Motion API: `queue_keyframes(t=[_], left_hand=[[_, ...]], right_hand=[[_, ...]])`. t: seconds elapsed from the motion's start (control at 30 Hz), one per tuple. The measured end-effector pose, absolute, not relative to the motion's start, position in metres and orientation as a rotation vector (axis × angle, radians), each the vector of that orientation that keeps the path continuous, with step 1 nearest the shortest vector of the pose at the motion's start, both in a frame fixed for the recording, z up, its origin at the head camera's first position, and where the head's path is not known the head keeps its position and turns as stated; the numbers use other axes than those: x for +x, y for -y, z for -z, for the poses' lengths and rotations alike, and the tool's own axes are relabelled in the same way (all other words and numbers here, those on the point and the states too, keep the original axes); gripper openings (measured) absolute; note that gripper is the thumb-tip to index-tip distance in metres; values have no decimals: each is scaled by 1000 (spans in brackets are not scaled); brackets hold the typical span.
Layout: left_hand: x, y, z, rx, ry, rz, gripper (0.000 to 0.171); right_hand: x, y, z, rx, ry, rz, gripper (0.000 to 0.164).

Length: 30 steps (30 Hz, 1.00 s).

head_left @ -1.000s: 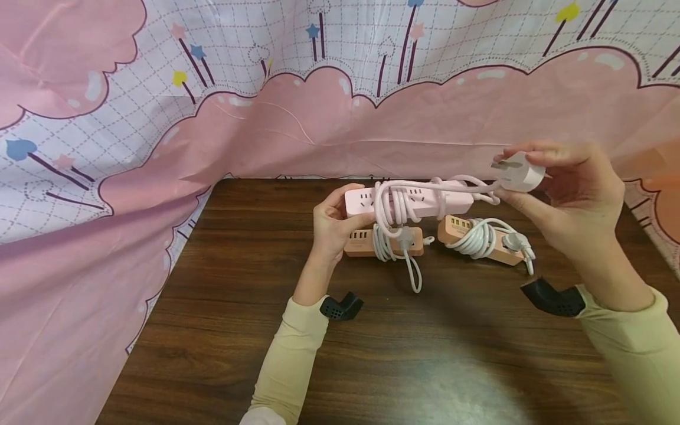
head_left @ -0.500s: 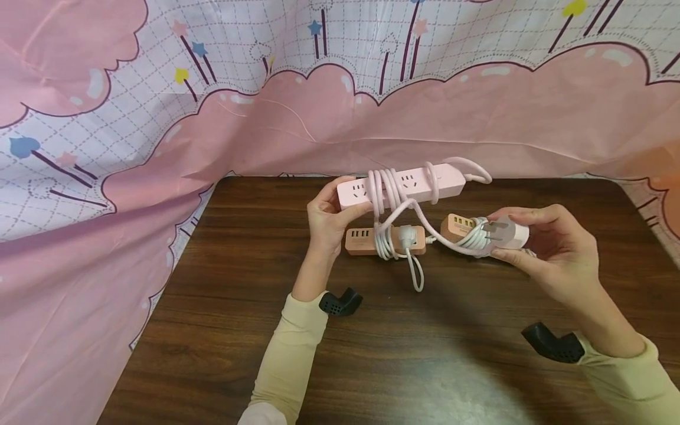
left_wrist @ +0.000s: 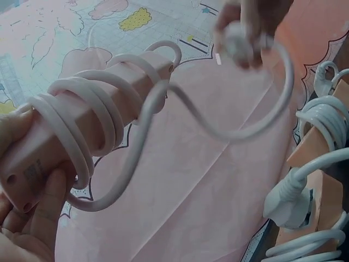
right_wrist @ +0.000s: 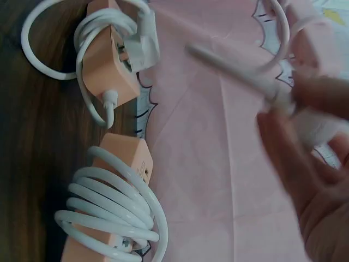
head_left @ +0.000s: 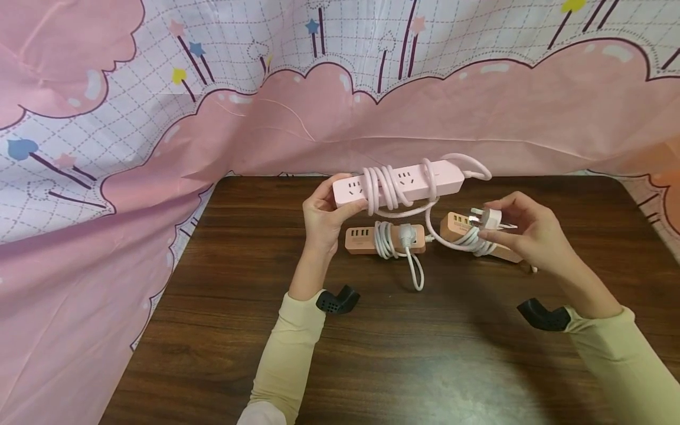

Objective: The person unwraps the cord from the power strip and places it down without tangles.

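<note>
Over the worktop (head_left: 414, 348), toward its far edge, I'm holding the pink power strip (head_left: 417, 185) with the left grip (head_left: 323, 219) and pinching its plug (head_left: 492, 219) with the right grip (head_left: 533, 234).

At four o'clock the hand (right_wrist: 313, 191) pinches a blurred plug (right_wrist: 315, 130), its cord (right_wrist: 234, 70) slanting toward ten, while cord-wrapped orange strips lie at eleven, the first strip (right_wrist: 103, 68), and seven, the second strip (right_wrist: 125, 150), beside pink cloth (right_wrist: 196, 185).
</note>
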<state>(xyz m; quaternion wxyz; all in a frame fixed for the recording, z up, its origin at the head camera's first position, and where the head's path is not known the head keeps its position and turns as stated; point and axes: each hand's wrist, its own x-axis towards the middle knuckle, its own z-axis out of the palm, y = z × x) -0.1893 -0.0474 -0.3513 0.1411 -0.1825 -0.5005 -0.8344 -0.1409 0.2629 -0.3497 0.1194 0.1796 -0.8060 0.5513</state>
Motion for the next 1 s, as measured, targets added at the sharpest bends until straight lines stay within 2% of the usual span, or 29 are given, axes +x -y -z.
queue_keyframes(t=[0.2,0.3,0.5,0.6,0.73,0.83,1.0], left_hand=[[-186,44,351,-590,1414,2459,56],[-185,43,353,-610,1421,2474,59],[-186,43,356,-676,1447,2468,59],[-187,43,357,-704,1451,2472,57],[-187,42,358,-711,1473,2467,42],[-188,42,359,-695,1490,2461,48],[-188,43,360,-630,1526,2435,49]], right_hand=[[-183,-258,340,222,2500,-1484,30],[-200,-255,327,218,2423,-1513,28],[-217,-251,289,260,2129,-1754,40],[-214,-249,268,331,1917,-1872,43],[-200,-247,241,447,1698,-1883,42],[-183,-246,223,510,1646,-1798,40],[-146,-249,212,509,1633,-1789,45]])
